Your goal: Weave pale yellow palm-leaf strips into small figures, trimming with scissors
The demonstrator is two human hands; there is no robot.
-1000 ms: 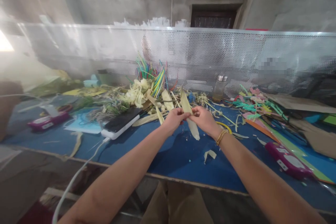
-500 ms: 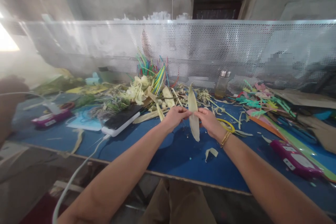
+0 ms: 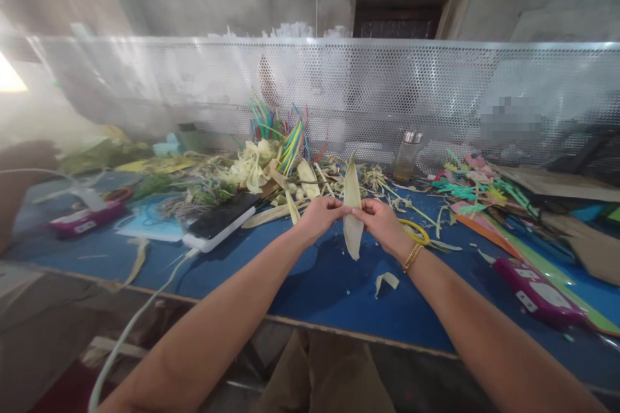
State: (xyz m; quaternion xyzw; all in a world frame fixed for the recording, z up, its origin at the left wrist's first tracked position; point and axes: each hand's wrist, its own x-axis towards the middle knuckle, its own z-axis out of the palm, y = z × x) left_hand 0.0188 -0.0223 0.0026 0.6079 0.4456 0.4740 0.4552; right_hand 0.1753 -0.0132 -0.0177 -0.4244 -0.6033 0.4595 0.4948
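Note:
A long pale corn husk (image 3: 352,190), pointed at its upper end, stands nearly upright above the blue table (image 3: 310,290). My left hand (image 3: 322,214) pinches its left edge near the middle. From the other side, my right hand (image 3: 380,222) pinches it at the same height, thumb across the husk. Both hands are closed on it. Just right of my right hand lies a yellow ring (image 3: 415,232). A small curled husk scrap (image 3: 386,282) rests on the table below my hands.
Behind my hands spreads a heap of husks (image 3: 259,168) with coloured stems (image 3: 290,135). A black-and-white device (image 3: 223,222) with a cable lies left, a glass bottle (image 3: 407,158) stands behind, and a purple power strip (image 3: 537,290) lies right. Another person's arm (image 3: 22,187) shows far left.
The husk's lower end has swung slightly left between my fingers. My hands keep their pinch on it in almost the same place. The whole view has shifted a little.

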